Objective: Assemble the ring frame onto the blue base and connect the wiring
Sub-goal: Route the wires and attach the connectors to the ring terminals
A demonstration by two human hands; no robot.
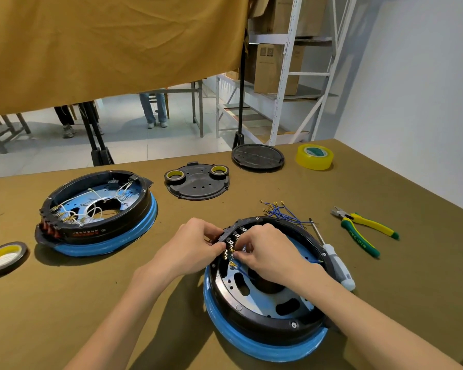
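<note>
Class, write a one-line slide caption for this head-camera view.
Both hands, left hand and right hand, work a blue wire onto terminals inside the black ring frame seated on its blue base.

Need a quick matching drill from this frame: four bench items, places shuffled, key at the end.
Items:
1. pliers
2. screwdriver
3. yellow tape
4. loose blue wires

Places:
A. far right of the table, by the wall
B. leaning against the near unit's right rim
C. right of the screwdriver
D. just behind the near unit

Pairs: 1-C, 2-B, 3-A, 4-D
</note>
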